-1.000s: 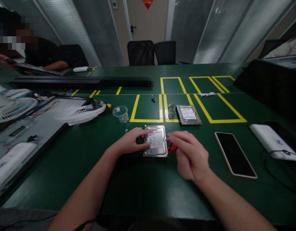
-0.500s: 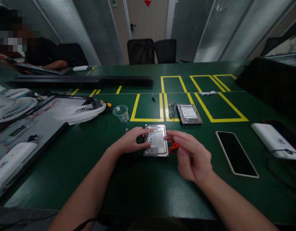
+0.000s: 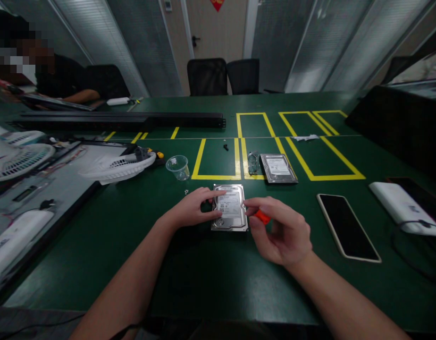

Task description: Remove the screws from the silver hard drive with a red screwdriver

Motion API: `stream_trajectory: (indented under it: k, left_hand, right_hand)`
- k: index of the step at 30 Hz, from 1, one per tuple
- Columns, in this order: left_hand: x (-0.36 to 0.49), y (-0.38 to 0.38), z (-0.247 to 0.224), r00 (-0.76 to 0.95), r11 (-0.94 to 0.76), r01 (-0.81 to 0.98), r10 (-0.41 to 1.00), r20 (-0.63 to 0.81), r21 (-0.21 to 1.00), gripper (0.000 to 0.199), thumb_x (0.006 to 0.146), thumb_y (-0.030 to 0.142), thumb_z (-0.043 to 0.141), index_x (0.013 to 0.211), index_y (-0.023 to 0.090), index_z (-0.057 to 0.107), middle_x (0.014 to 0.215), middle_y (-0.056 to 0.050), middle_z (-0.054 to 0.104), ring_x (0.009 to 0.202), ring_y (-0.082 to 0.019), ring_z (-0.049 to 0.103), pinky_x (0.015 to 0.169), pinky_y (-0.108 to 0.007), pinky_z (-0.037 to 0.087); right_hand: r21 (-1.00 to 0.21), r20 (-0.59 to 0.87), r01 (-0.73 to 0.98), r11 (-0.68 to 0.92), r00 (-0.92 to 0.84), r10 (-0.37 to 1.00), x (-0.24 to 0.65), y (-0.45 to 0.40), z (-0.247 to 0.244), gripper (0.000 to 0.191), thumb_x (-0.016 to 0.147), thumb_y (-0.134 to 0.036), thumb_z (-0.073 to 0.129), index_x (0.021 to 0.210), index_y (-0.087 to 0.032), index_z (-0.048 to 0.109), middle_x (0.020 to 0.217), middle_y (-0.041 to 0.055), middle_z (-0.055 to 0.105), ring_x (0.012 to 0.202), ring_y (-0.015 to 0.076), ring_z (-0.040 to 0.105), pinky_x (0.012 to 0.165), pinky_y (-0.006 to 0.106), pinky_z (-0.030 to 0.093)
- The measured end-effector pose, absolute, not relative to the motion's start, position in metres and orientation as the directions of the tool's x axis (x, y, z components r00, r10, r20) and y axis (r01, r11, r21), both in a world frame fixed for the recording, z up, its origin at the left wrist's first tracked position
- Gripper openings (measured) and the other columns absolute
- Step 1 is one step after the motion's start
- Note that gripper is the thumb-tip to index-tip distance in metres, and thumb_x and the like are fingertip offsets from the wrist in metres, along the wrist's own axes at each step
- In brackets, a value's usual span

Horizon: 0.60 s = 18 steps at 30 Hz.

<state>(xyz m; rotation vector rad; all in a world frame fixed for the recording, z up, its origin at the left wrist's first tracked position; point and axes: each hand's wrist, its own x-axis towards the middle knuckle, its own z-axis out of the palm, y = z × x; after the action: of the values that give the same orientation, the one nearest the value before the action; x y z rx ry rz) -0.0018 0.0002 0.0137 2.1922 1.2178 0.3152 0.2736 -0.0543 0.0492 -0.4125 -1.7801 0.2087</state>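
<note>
A silver hard drive (image 3: 229,203) with a white label lies flat on the green table (image 3: 204,278). My left hand (image 3: 193,207) rests on its left side, fingers apart, thumb and index finger on the label. At the drive's right edge, my right hand (image 3: 283,229) has its fingers closed on a small orange-red object (image 3: 263,216), partly hidden by the fingers. Behind and to the right lies a second hard drive (image 3: 278,168), beside a small clear item (image 3: 253,163). Tiny light pieces (image 3: 186,192) sit left of the near drive.
A clear plastic cup (image 3: 177,167) stands behind my left hand. To the right are a phone (image 3: 348,226) and a white device (image 3: 404,208) with a cable. Fans and a large panel (image 3: 76,189) fill the left side. A person's arm (image 3: 81,96) is at the far left.
My right thumb and fingers have come together around the orange-red object, which has turned and shifted slightly right. My left hand and the drives have stayed in place.
</note>
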Motion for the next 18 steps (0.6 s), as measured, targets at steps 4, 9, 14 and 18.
stream_trajectory:
  k: [4,9,14,18]
  left_hand:
    - [-0.002,0.0,0.013,0.553,-0.405,0.684,0.831,-0.069,0.607,0.069,0.102,0.054,0.075,0.165,0.039,0.052,0.12,-0.007,0.062,0.107,-0.025,0.059,0.096,-0.039,0.047]
    - [-0.002,0.0,0.012,0.557,-0.414,0.676,0.829,-0.056,0.609,0.069,0.102,0.053,0.075,0.165,0.037,0.053,0.119,-0.007,0.062,0.108,-0.025,0.059,0.097,-0.04,0.048]
    - [-0.003,0.001,0.009,0.561,-0.415,0.667,0.826,-0.051,0.618,0.07,0.101,0.054,0.075,0.165,0.039,0.052,0.121,-0.007,0.062,0.108,-0.025,0.059,0.098,-0.04,0.048]
    - [-0.003,0.001,0.009,0.554,-0.409,0.671,0.831,-0.052,0.619,0.069,0.101,0.054,0.075,0.165,0.037,0.054,0.12,-0.007,0.061,0.108,-0.025,0.059,0.098,-0.04,0.049]
  right_hand:
    - [-0.295,0.91,0.238,0.925,-0.224,0.348,0.274,-0.053,0.055,0.046,0.089,-0.002,0.075,0.13,-0.02,0.065,0.095,0.0061,0.079,0.079,0.0187,0.076,0.068,0.033,0.067]
    - [-0.265,0.895,0.271,0.925,-0.287,0.341,0.28,-0.054,0.056,0.033,0.094,-0.008,0.065,0.126,-0.015,0.07,0.101,0.0115,0.078,0.087,0.0219,0.076,0.071,0.036,0.066]
    - [-0.291,0.887,0.277,0.916,-0.281,0.367,0.286,-0.058,0.049,0.04,0.094,-0.005,0.056,0.131,-0.011,0.07,0.123,0.0188,0.078,0.11,0.0262,0.078,0.091,0.043,0.066]
    - [-0.319,0.881,0.27,0.909,-0.269,0.389,0.285,-0.06,0.05,0.041,0.092,-0.002,0.059,0.131,-0.009,0.07,0.127,0.0202,0.078,0.111,0.0256,0.08,0.094,0.043,0.067]
